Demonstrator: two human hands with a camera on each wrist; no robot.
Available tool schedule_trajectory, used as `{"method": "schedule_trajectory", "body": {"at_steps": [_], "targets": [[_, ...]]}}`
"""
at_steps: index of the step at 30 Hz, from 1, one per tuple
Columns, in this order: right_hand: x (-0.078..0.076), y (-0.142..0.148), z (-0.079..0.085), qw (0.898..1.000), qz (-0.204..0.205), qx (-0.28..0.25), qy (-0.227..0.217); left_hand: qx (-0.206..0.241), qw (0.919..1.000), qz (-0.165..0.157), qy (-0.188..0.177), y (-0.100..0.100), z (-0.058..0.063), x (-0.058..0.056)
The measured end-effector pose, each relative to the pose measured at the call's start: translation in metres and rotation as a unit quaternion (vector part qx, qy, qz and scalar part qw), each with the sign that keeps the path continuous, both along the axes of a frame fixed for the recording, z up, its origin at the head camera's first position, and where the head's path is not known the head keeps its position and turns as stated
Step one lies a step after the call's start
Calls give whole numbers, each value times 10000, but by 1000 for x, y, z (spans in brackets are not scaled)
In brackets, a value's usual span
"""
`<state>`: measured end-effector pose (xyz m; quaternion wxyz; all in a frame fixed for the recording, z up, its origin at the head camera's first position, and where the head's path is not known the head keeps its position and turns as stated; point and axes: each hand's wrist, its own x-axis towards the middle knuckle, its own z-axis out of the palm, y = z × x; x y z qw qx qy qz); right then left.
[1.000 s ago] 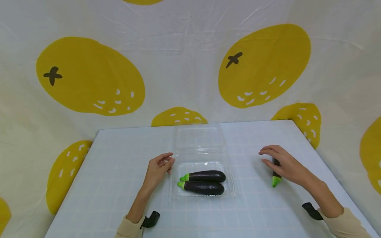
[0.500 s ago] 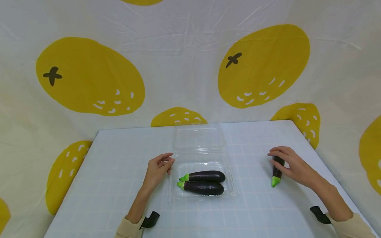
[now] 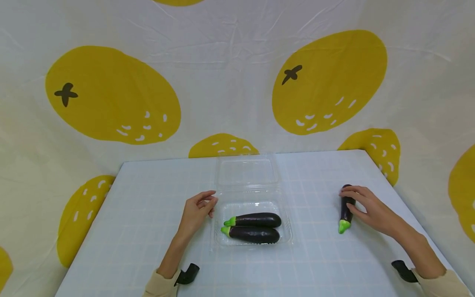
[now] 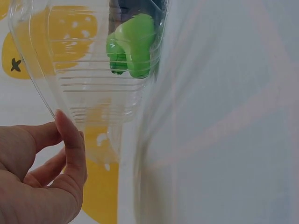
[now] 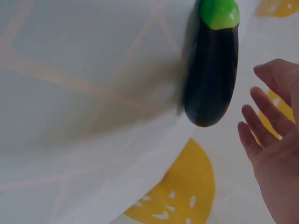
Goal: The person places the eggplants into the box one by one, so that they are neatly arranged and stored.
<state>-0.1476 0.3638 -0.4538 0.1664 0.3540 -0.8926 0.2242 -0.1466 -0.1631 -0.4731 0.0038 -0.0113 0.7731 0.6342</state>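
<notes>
A clear plastic clamshell container lies with its lid raised back, two dark eggplants side by side in its base: one farther, one nearer. At the container's left rim, my left hand pinches the edge between thumb and finger; the left wrist view shows the fingertip at the rim. A third eggplant lies on the table at the right, its green end towards me. Over its right side hovers my right hand, fingers loosely bent. In the right wrist view a gap separates the fingers from this eggplant.
The container's transparent lid reaches towards the table's back edge. A pale checked cloth covers the table. Behind it hangs a white curtain with big yellow fruit prints. Dark wrist-worn devices jut from both sleeves.
My right hand has shifted to the right and slightly nearer, uncovering more of the third eggplant, which stays in place. The left hand and the container have not moved.
</notes>
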Motion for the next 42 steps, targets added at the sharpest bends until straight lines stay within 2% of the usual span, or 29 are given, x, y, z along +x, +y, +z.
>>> {"method": "schedule_trajectory", "body": {"at_steps": [9, 17, 25, 38, 42], "targets": [[3, 4, -4, 9995, -149, 254, -131, 41, 10000, 27, 61, 2, 5, 0], [0, 8, -11, 9999, -6, 115, -96, 0, 10000, 76, 28, 2, 5, 0], [-1, 11, -11, 9994, 27, 287, -170, -29, 10000, 50, 34, 2, 4, -1], [-5, 15, -19, 9987, 169, 468, 77, -32, 10000, 88, -28, 2, 3, 0], [-7, 14, -21, 9981, 182, 540, 230, -16, 10000, 49, 61, 2, 3, 0]]}}
